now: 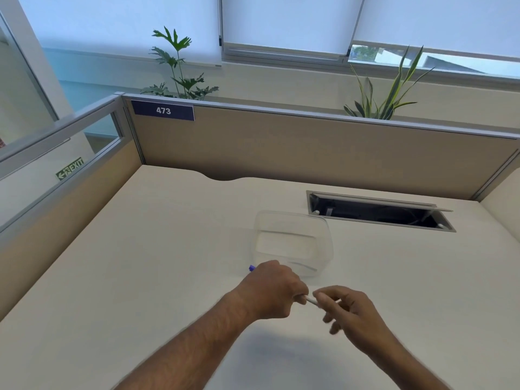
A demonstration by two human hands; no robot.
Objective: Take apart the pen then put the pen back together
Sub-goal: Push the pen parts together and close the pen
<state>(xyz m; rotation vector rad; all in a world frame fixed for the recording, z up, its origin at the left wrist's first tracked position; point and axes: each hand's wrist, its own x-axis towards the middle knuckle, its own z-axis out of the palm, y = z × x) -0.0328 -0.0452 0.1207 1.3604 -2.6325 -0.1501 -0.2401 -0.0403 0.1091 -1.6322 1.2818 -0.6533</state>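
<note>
- the counter is a pale cream surface, boxed in by tan partition walls; a dark label reading 473 sits at the top left of the back wall.
- behind the partition stand two leafy plants, below windows with white blinds drawn down.
- a long cable hatch is set into the counter at the far right, its lid tilted open on a dark cavity.
- a clear plastic container rests on the counter near the middle, just beyond the hands; what it holds, if anything, is hard to tell through the blur.
- the left hand is closed in a fist around the pen — fingers curled tight over the barrel, above the counter.
- the right hand meets it from the right, thumb and forefinger pinching the white end of the pen, the other fingers loosely curled and blurred.
- the pen runs between the two hands: a short white stretch shows in the gap, and a small purple tip pokes out past the far side of the left hand.
</note>
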